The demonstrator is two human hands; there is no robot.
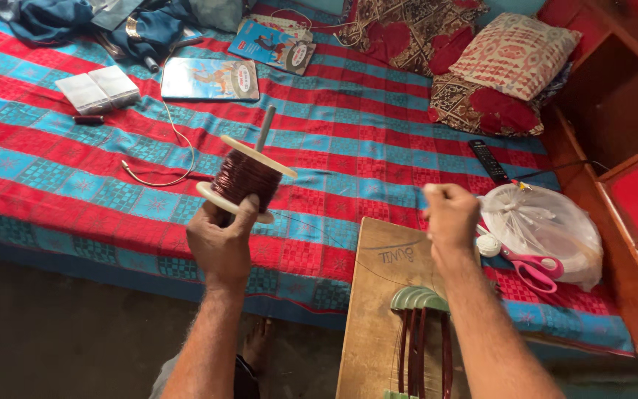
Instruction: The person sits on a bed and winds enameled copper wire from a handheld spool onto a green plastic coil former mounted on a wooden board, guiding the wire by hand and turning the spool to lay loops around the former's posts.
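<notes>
Bed (pixel 75 177) spread with red and blue patterned cover. Two books (pixel 210 79) near folded white cloth (pixel 99 89). Patterned pillows (pixel 515 55) at far end, remote (pixel 487 160) just beside. Pink-handled scissors (pixel 533 267) touching clear plastic bag (pixel 548 222).

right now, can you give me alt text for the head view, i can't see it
The left hand holds up a spool of dark reddish thread while the right hand is closed in a fist beside it, above a wooden board. Behind lies a red and blue striped bedspread with pink-handled scissors.

L hand (pixel 219 240) raised, grip closed; R hand (pixel 450 214) fisted, pinching.
</notes>
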